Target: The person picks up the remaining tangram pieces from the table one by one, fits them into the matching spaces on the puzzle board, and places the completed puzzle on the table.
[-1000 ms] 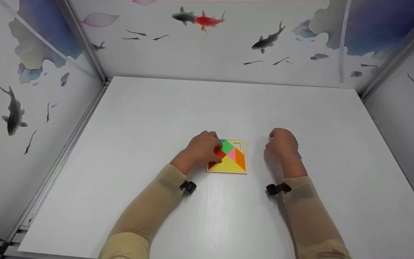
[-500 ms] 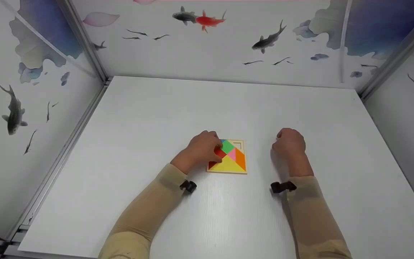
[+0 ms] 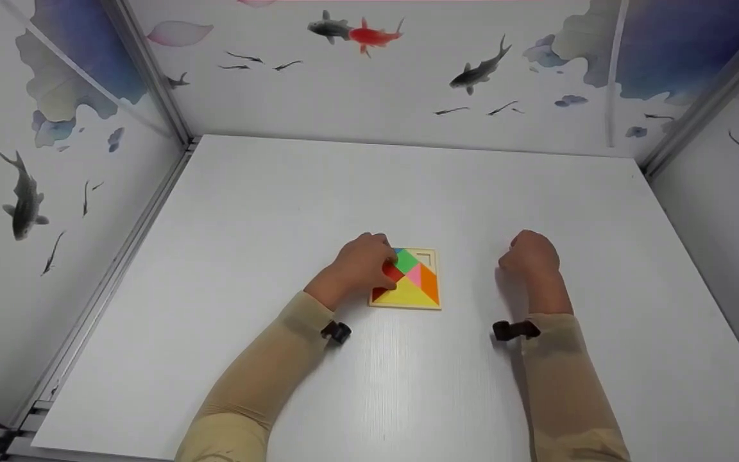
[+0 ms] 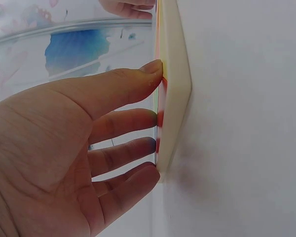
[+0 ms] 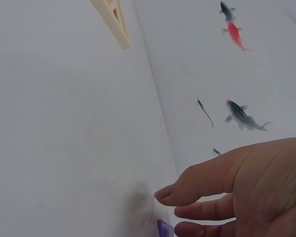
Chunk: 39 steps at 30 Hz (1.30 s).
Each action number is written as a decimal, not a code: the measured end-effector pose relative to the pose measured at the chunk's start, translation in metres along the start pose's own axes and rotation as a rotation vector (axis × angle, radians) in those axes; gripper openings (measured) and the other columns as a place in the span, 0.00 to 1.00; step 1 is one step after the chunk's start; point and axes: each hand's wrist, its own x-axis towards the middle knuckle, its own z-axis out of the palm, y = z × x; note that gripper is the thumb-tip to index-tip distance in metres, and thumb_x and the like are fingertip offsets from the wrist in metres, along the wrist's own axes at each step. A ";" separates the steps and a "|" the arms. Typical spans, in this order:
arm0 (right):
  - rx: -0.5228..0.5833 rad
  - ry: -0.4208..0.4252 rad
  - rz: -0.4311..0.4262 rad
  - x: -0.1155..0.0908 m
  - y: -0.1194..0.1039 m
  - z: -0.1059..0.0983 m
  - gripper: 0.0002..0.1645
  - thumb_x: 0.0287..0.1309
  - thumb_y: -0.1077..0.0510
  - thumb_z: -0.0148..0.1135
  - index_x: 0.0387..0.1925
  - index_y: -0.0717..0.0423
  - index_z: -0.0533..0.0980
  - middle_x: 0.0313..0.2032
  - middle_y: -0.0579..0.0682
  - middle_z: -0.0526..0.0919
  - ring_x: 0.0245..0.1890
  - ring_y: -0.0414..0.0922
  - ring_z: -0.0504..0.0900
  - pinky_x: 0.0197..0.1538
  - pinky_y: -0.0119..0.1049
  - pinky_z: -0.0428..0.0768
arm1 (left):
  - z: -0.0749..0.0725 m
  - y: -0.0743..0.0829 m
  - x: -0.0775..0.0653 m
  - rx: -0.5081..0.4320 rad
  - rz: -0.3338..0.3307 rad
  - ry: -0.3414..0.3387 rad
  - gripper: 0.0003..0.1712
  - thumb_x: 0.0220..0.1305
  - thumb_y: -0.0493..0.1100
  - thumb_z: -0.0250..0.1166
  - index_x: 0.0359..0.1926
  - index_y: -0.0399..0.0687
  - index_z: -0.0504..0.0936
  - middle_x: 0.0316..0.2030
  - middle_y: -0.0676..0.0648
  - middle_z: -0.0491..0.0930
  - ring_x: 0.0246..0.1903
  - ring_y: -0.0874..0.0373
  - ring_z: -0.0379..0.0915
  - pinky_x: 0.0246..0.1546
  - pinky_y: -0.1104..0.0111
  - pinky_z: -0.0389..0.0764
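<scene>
A square wooden tangram board (image 3: 408, 308) lies on the table, holding flat coloured pieces, among them a yellow triangle (image 3: 406, 295), a green square (image 3: 405, 261) and an orange parallelogram (image 3: 429, 287). Bare pale wood shows at its upper right corner. My left hand (image 3: 364, 262) rests thumb and spread fingertips on the board's left part, partly covering a red piece (image 3: 393, 273). Right of the board, my right hand (image 3: 535, 258) hovers low. In the right wrist view its thumb and fingers stand apart, with a purple piece (image 5: 165, 229) right by the fingertips; the head view hides that piece.
The white table (image 3: 318, 179) stretches widely around the board. Printed panels with fish stand along the back (image 3: 369, 96) and both sides, joined by metal corner posts. A black wrist camera (image 3: 337, 332) sits on the left sleeve, another (image 3: 514, 330) on the right.
My right hand has moved rightward, away from the board, and now covers the spot where the purple piece's corner showed a second ago. The left hand and board have stayed still.
</scene>
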 end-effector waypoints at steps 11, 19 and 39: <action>-0.007 -0.016 -0.005 0.001 0.005 -0.001 0.30 0.59 0.61 0.58 0.61 0.74 0.77 0.61 0.72 0.81 0.51 0.61 0.81 0.59 0.59 0.82 | -0.001 0.000 0.000 0.018 0.018 0.005 0.26 0.61 0.58 0.77 0.57 0.54 0.89 0.52 0.47 0.80 0.52 0.51 0.72 0.53 0.59 0.80; -0.003 -0.014 -0.026 -0.002 0.010 -0.004 0.31 0.61 0.60 0.60 0.62 0.75 0.76 0.63 0.73 0.79 0.62 0.69 0.79 0.63 0.61 0.80 | 0.001 -0.001 0.001 0.014 0.021 0.011 0.24 0.60 0.56 0.77 0.55 0.54 0.90 0.52 0.47 0.81 0.52 0.50 0.73 0.54 0.59 0.80; 0.016 0.059 0.024 -0.004 0.005 -0.002 0.09 0.52 0.66 0.54 0.19 0.56 0.75 0.22 0.49 0.75 0.27 0.48 0.70 0.27 0.39 0.71 | -0.002 0.003 -0.001 0.003 0.004 0.005 0.27 0.61 0.57 0.78 0.58 0.53 0.89 0.53 0.47 0.81 0.52 0.51 0.72 0.55 0.60 0.80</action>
